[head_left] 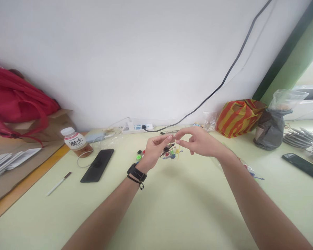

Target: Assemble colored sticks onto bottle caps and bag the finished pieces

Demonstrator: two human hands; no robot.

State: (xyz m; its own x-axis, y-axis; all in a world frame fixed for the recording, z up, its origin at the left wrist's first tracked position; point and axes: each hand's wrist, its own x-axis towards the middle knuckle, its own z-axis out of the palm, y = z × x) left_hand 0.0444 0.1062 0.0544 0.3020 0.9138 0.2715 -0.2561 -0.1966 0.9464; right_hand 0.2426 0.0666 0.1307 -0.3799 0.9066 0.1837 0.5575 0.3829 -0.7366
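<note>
Both my hands are raised above the pale green table [172, 208], fingertips nearly meeting. My left hand [155, 151], with a black watch on its wrist, is closed on a small assembly of thin sticks and coloured pieces [169, 151], with black, red, yellow and blue parts. My right hand [198, 140] pinches at the top of that same small assembly with thumb and forefinger. Small green and black caps [139, 155] lie on the table just left of my left hand.
A black phone [97, 165] and a capped drink bottle [77, 141] lie at left, with a white pen [58, 184] nearer. A power strip [137, 128] sits by the wall. A striped bag [238, 116], a grey bag [272, 126] and a second phone [302, 166] are at right.
</note>
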